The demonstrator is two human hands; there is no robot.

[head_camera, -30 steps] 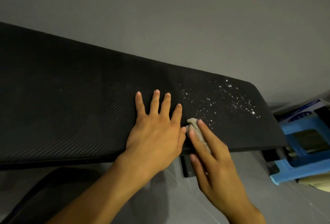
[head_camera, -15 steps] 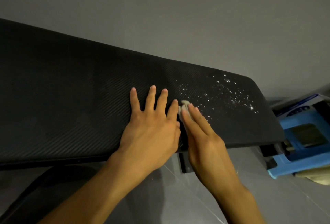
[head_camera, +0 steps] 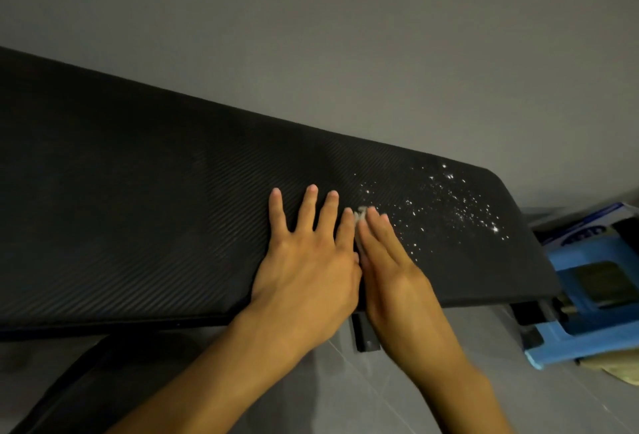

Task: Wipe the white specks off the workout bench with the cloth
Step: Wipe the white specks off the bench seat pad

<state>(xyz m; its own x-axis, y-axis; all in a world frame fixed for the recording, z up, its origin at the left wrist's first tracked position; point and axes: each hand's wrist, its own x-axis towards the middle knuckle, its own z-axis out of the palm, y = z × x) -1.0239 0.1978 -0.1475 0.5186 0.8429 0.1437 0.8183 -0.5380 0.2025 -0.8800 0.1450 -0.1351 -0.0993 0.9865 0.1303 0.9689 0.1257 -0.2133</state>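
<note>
The left hand (head_camera: 304, 261) lies flat on the black bench (head_camera: 138, 209), palm down, with its fingers straight and spread. It holds nothing, and its wrist crosses the bench's near edge.

The right hand (head_camera: 390, 271) lies just beside it, and the two touch along their inner edges. Its fingers are straight and close together. They press down on the cloth (head_camera: 359, 215) and do not curl round it. This hand looks slightly blurred.

Most of the cloth is hidden under the right hand. Only a small pale, crumpled bit shows at the fingertips, in the narrow gap between the two forefingers, and it rests on the bench.

The specks (head_camera: 449, 205) are scattered over the bench to the right of the right hand and beyond its fingertips. The nearest few sit just past those fingertips. The thicker patch lies farther right, toward the bench's rounded end. The bench surface around both hands shows fine diagonal ribbing.

Between the two wrists, under the bench's near edge, a black bracket (head_camera: 363, 333) hangs over the grey tiled floor (head_camera: 345, 399). Far to the right of the right hand, past the bench's end, stands a blue stool (head_camera: 587, 333). A box (head_camera: 584, 226) with blue print sits behind it. A plain grey wall (head_camera: 345, 53) rises beyond the fingertips of both hands.
</note>
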